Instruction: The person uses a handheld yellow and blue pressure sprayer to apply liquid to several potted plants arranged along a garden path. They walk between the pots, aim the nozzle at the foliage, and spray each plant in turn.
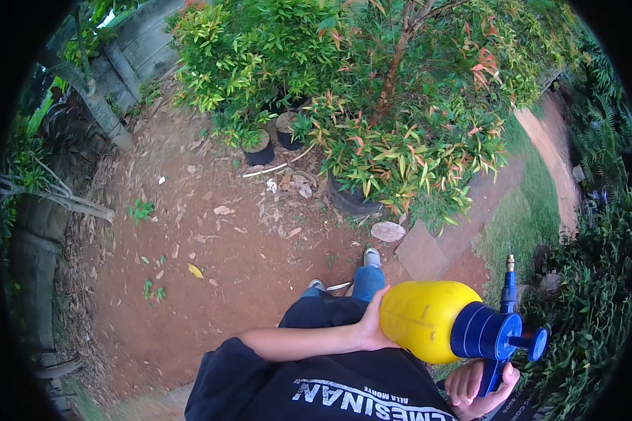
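A yellow pump pressure sprayer (426, 318) lies tilted on its side in front of my torso. Its base is cradled by my left hand (375, 323), with the palm and fingers against the yellow tank. My right hand (468, 387) is wrapped around the blue handle (489, 376) below the collar. From the blue head a nozzle (509, 281) with a brass tip points away from me, and the pump knob (537, 343) sticks out to the right. Some fingers of the left hand are hidden by the tank.
Beyond my feet stands a large potted shrub (353, 197) with red-tipped leaves, near smaller black pots (259, 152). A stone slab (421, 250) and a flat rock (387, 231) lie ahead. Bare soil (189, 310) with dry leaves stretches left; dense foliage (574, 326) borders the right.
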Available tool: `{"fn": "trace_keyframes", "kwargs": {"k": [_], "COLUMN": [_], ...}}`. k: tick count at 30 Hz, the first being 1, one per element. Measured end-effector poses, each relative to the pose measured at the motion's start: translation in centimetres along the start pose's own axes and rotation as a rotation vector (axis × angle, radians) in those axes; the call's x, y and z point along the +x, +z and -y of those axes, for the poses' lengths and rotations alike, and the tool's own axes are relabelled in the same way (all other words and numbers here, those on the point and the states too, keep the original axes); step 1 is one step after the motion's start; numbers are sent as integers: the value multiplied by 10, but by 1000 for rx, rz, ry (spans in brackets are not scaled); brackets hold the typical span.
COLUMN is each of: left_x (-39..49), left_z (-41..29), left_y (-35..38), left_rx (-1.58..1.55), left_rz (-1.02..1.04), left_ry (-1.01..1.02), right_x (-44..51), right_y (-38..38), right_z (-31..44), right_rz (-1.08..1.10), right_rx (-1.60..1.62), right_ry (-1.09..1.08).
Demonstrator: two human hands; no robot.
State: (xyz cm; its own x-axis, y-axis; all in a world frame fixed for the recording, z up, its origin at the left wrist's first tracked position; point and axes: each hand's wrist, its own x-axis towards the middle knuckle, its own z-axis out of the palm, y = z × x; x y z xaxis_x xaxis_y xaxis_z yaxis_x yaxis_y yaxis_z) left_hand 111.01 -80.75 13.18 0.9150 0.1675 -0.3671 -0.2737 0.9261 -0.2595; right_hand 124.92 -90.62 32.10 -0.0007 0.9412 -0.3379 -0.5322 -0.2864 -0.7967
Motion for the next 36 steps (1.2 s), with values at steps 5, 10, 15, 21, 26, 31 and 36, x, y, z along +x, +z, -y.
{"fn": "trace_keyframes", "kwargs": {"k": [5,10,15,21,26,31,36], "left_x": [-4,-6,-3,-2,-2,1,8], "left_z": [-11,-16,-21,-25,-27,-29,-29], "left_y": [1,3,-6,-8,-10,-17,-22], "left_rx": [-23,-4,0,-18,-22,-43,-89], "left_rz": [-31,-35,18,5,-12,-39,-42], "left_ry": [28,27,52,59,76,64,59], "right_x": [8,14,15,28,33,36,40], "right_y": [2,-3,-3,0,-5,-5,-5], "right_z": [-18,-28,-31,-32,-26,-29,-27], "right_rz": [-210,-201,-142,-68,-19,-39,-12], "right_rx": [-87,-113,-137,-222,-134,-119,-153], "right_ry": [-65,-138,-58,-83,-6,-50,-50]}}
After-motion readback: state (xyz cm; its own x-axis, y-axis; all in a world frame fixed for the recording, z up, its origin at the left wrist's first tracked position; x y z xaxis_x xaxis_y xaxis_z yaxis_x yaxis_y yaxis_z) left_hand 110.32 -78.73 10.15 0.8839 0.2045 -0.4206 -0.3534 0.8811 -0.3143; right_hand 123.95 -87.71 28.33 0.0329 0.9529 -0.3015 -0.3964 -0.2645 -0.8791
